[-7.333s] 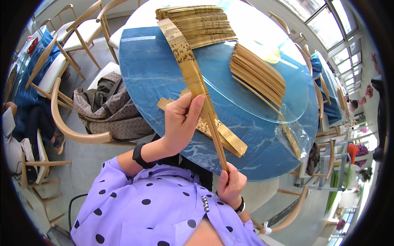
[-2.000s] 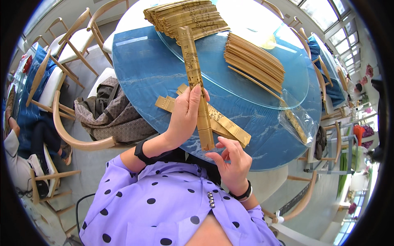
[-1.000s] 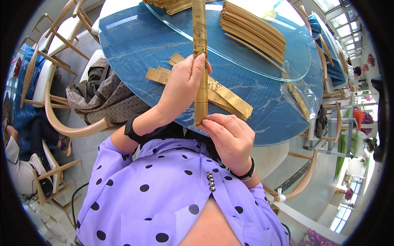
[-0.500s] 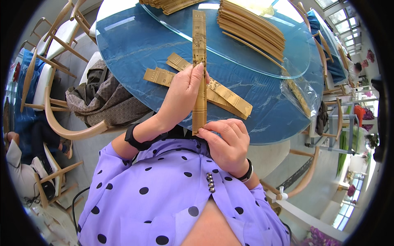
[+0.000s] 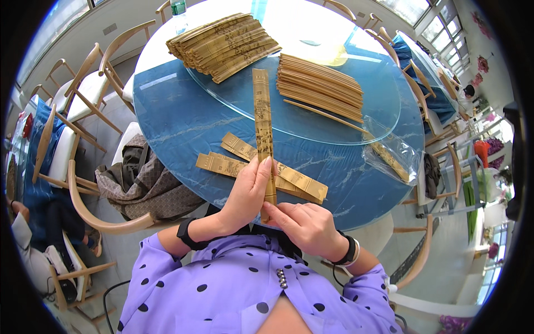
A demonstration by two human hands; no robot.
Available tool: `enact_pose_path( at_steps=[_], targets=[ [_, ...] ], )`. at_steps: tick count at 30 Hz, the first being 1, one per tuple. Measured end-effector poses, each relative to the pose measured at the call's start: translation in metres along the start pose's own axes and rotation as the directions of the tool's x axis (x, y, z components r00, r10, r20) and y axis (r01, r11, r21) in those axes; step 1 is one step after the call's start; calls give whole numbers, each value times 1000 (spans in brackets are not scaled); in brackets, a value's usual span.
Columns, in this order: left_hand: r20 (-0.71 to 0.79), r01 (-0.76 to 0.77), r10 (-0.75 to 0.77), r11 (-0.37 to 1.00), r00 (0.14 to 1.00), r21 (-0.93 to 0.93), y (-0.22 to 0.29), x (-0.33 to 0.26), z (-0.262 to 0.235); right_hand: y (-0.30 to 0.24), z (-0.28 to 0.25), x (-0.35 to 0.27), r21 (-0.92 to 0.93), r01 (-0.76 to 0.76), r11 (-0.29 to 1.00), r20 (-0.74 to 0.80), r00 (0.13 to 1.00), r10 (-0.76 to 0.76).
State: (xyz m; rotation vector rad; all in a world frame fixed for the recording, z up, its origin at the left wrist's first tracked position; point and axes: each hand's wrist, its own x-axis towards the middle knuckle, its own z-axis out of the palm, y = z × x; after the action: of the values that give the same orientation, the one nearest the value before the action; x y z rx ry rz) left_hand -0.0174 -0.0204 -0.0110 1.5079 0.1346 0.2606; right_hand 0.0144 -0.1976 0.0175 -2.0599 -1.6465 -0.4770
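Note:
A long, narrow gold paper chopstick sleeve (image 5: 261, 111) with dark printing stands lengthwise in front of me, its far end pointing away over the table. My left hand (image 5: 245, 189) is closed around its lower half, thumb on top. Just below, my right hand (image 5: 308, 225) pinches the sleeve near its bottom end; the fingers hide part of that end. Whether a chopstick is inside I cannot tell. Beneath the held sleeve, several flat gold sleeves (image 5: 303, 182) lie crossed on the blue tabletop.
On the round table (image 5: 167, 119), a glass turntable (image 5: 334, 136) carries a stack of gold sleeves (image 5: 222, 47) and a pile of brown chopsticks (image 5: 320, 86). A clear plastic bag (image 5: 409, 153) lies at the right. A patterned bag (image 5: 142, 183) sits on the left chair (image 5: 114, 222).
My view has tilted up, showing more of the far table. My right hand has moved closer to my left along the sleeve, which both hands still hold.

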Motion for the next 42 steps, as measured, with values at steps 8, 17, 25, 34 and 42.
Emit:
enact_pose_path(
  at_steps=[8,17,25,34,42],
  targets=[
    [159,-44,26,992,987,114,3,24,-19,13,-7,15,4,13,1000,101,995,-13],
    [152,-310,380,400,913,862,34,212,-128,76,-24,7,-99,-160,982,183,967,176],
    [315,-408,443,130,839,904,-20,289,-146,169,-38,4,-193,-377,906,95,912,400],
    [345,-306,552,-165,759,938,-55,285,-135,233,-12,9,-287,-306,908,7,947,322],
    [351,-275,552,-219,756,936,-44,276,-144,251,6,23,-258,-308,916,43,943,329]
  ],
)
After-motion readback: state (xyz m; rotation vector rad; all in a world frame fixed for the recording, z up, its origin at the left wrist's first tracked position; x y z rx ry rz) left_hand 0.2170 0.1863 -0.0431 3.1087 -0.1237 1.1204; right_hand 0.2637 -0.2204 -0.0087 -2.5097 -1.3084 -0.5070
